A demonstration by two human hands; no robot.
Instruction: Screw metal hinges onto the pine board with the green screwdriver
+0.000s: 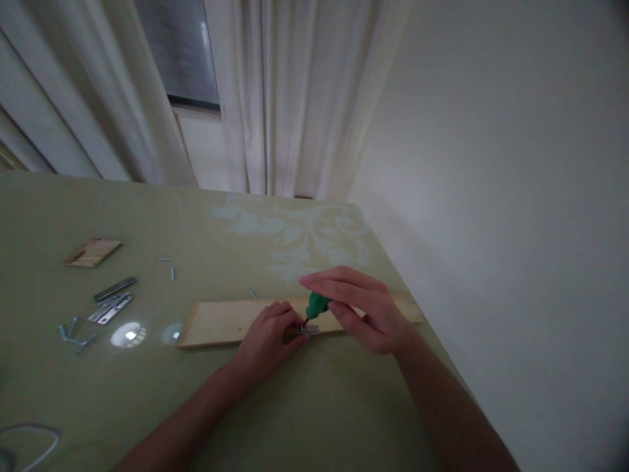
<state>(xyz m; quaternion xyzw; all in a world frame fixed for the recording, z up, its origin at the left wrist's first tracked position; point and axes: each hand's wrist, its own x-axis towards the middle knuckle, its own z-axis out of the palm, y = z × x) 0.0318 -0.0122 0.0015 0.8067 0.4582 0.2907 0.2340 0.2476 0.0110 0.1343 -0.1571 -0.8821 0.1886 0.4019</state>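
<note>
Head view: a green screwdriver (317,305) stands tilted over the near edge of a long wooden board (211,321), its handle leaning up and to the right, its shaft slanting down and to the left. The tip meets, or almost meets, a small metal plate (312,329); actual contact is too small to make out. The right hand (366,311) has the handle loosely between thumb and fingers, with the fingers partly stretched over it. The left hand (270,331) rests on the board with bent fingers close around the plate's left end; I cannot tell whether they pinch it or only press there.

The board's long axis runs left to right, reaching toward the table's right edge. Just past its far side lies 1 screw (252,293). Further left are 2 more screws (168,266), apart from each other, and a small wooden piece (92,252). Nearer, metal hinges (113,305) lie beside a loose group of screws (73,337). All this is on a greenish table (147,393); a white cable (49,442) curves at the lower left. Pale curtains (295,98) hang beyond.
</note>
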